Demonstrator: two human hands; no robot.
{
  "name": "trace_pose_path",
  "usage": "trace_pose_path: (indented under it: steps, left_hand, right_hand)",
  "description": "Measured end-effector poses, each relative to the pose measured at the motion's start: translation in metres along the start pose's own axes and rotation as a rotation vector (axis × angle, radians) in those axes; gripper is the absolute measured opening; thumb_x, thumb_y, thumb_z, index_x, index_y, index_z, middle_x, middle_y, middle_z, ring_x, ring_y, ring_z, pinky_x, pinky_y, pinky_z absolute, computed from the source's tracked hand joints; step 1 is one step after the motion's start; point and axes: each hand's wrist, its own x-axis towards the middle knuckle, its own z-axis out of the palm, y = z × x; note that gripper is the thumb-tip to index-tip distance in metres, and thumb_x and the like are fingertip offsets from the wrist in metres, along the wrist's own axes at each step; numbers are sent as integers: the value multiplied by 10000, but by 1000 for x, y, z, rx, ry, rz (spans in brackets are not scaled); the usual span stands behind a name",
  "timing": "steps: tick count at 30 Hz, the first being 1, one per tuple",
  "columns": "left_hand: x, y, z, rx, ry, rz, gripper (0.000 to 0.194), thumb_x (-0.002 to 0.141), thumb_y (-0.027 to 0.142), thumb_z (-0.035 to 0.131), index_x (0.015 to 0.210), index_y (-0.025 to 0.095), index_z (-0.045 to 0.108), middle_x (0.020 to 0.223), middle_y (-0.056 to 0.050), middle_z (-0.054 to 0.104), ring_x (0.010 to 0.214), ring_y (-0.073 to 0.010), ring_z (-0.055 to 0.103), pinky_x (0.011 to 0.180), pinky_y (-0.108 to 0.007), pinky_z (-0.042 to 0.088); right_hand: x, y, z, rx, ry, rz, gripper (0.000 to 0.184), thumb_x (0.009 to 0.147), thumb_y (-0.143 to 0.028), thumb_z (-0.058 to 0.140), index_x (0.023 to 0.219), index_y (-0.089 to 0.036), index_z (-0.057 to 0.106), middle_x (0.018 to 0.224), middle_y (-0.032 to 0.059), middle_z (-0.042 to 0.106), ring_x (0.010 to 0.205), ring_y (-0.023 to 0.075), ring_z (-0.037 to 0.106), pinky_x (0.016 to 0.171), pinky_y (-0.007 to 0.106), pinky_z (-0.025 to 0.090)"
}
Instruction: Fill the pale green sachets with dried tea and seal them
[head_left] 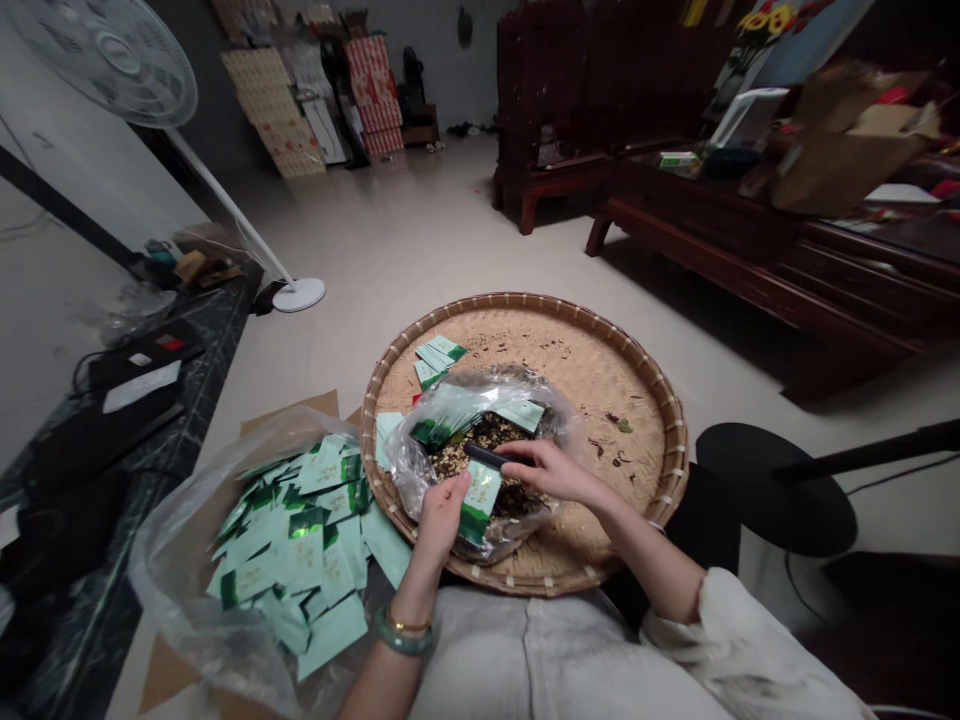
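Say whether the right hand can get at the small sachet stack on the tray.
Probably yes. The right hand, gripping a black tube, is close to the sachet stack. Only the soft plastic bag lies between them, so reaching over looks free, though the tube may hamper picking up.

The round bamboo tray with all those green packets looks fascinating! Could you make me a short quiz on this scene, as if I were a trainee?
1. True or false: the green bangle is on the left hand's wrist.
2. What shows inside the clear plastic bag on the round woven bamboo tray? A) dark dried leaves B) water C) marbles
3. Where is the large pile of green-and-white packets?

Key: 1. True. 2. A. 3. In another clear plastic bag, left of the tray.
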Motion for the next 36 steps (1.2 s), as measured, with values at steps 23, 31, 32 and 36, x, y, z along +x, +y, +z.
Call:
trace_pose_path:
  steps: [23, 31, 32, 36]
  left_hand:
    - [2, 3, -6, 75, 18, 31, 478, 699, 586, 603, 632, 115, 658, 562, 0, 559, 546, -125, 437, 516, -221, 342]
    - [1, 3, -6, 127, -9, 49, 468, 738, 562, 573, 626, 116, 654, 573, -2, 557, 561, -127, 438, 519, -222, 335]
    - [1, 3, -6, 126, -10, 49, 468, 740, 563, 570, 627, 116, 653, 574, -2, 558, 563, -127, 439, 522, -222, 338]
    - [2, 4, -7, 102, -21, 48, 461, 741, 557, 577, 641, 114, 655, 589, -4, 567, 575, -128, 451, 543, -221, 352]
  right_hand:
    - [1, 9, -4, 122, 9, 122, 467, 765, -421, 619, 1134, -135, 625, 752, 44, 679, 479, 107, 517, 438, 216, 383]
    - [2, 1, -3, -135, 80, -60, 350, 768, -369, 632, 1042, -158, 689, 958, 66, 714, 808, 217, 630, 718, 312, 475]
    - [3, 1, -1, -141, 87, -70, 333, 775, -365, 624, 1027, -160, 695, 958, 64, 716, 819, 221, 633, 735, 318, 475]
    - [4, 6, 2, -16, 41, 20, 392, 776, -384, 616, 1078, -139, 664, 895, 64, 710, 622, 154, 604, 562, 258, 468]
